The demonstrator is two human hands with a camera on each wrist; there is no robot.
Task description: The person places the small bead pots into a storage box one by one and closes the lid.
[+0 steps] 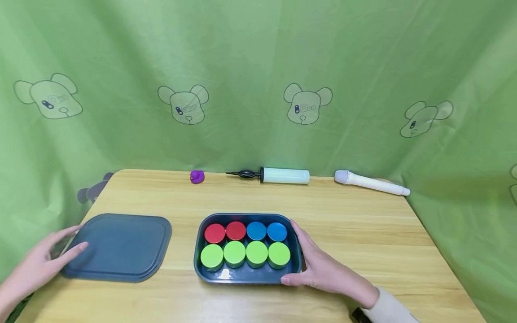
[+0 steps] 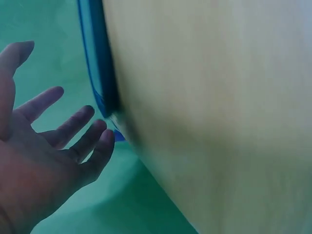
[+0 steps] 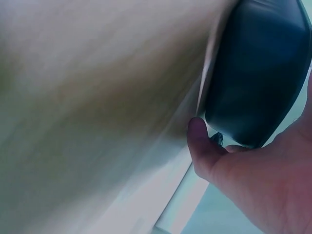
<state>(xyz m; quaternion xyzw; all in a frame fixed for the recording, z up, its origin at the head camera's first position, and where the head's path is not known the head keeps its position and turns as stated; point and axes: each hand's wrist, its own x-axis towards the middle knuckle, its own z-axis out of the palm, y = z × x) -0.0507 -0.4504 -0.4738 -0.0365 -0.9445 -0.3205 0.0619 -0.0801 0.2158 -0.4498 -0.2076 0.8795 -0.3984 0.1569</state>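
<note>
Right of the lid, a dark blue rectangular box stands on the table with its inside showing. In it are two red-topped round pieces, two blue-topped ones and a front row of several green-topped ones. My right hand grips the box's right end, thumb at the near corner and fingers along the far side. At the left lies a flat dark blue lid. My left hand is at its left edge, fingers spread, the thumb overlapping the lid in the head view.
Along the table's back edge lie a small purple duck, a hand pump with a black nozzle, and a white microphone-shaped stick. A green curtain with bear-like heads hangs behind and beside the wooden table.
</note>
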